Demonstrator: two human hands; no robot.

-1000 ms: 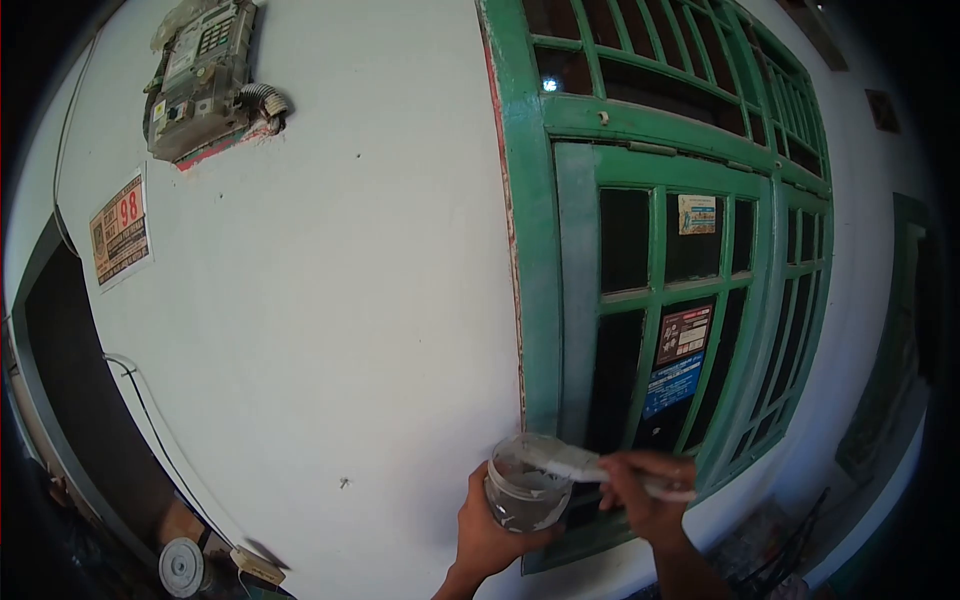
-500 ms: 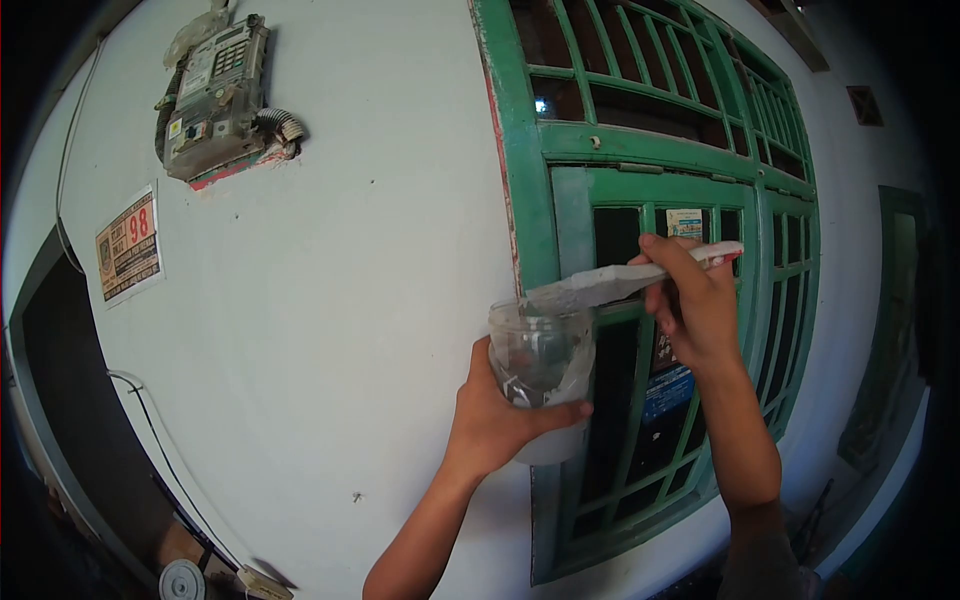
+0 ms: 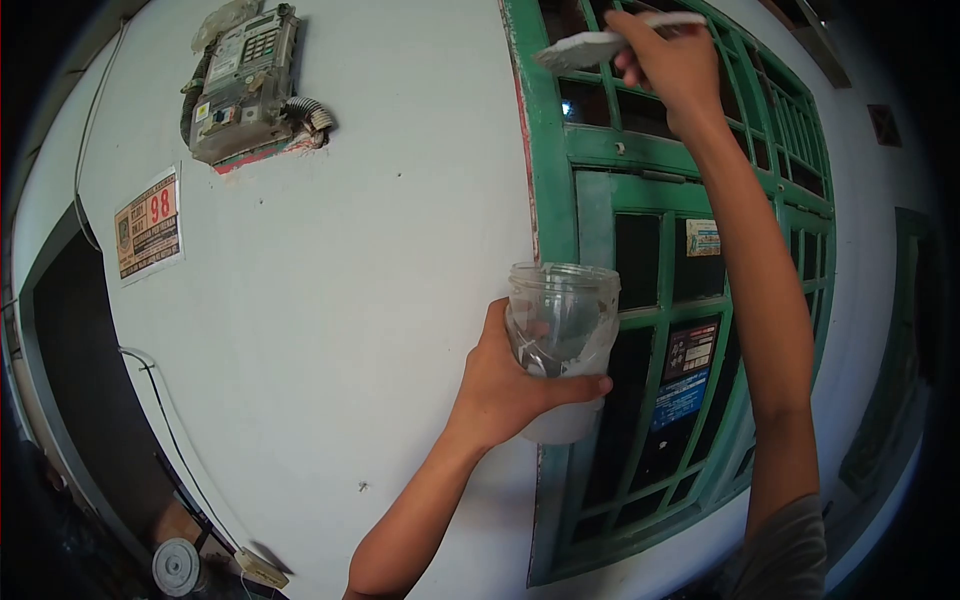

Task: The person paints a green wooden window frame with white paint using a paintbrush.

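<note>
A clear plastic jar (image 3: 566,320) with whitish liquid in its lower part is held upright in my left hand (image 3: 510,385), in front of the wall's edge beside the green window frame. My right hand (image 3: 675,70) is raised high at the upper right, its fingers closed around the handle of a paintbrush (image 3: 585,50). The brush's whitish bristles point left, near the upper left part of the green frame (image 3: 555,200). Jar and brush are well apart.
The white wall (image 3: 370,300) fills the middle. An electricity meter (image 3: 245,90) with a conduit hangs at the upper left, above a sticker (image 3: 150,225). A dark doorway (image 3: 80,370) is at the left. A power strip (image 3: 262,568) and round lid (image 3: 177,567) sit low.
My right hand has moved up with the brush, away from the jar's mouth. The jar in my left hand is slightly higher and further right in view. The view has shifted a little.
</note>
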